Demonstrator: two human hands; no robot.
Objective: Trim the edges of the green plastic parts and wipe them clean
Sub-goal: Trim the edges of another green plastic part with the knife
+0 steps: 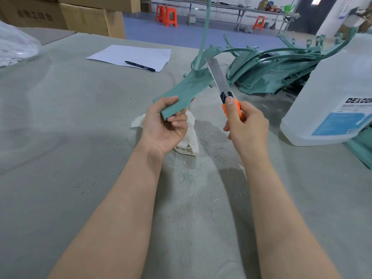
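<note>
table (60, 127): grey felt cover, everything sits on it, green shavings scattered at 6 o'clock of my hands

pile of green parts (277, 71): 2 o'clock of my hands, waiting their turn I guess

green part (187, 87): the one I'm on, held up off the table just above the rag, its long thin arm running off toward 12 o'clock

left hand (163, 125): fingers curled round the near end of the part, thumb on top

right hand (247, 125): fingers wrapped round the orange handle, thumb up at the black slider

knife (219, 77): blade run way out, lying by the part's 3 o'clock edge; can't tell if it's biting

tip: I'd pull the blade in shorter so it won't flex or snap, keep it shallow, shave thin and push away from my left hand

rag (189, 137): crumpled right under my left hand, handy for the wipe

writing: jug (330, 97) at 3 o'clock reads "DEXCO", cut off by the frame, small print too blurry; cardboard boxes (34, 16) at 10 o'clock show Chinese characters ending 工作台
</note>
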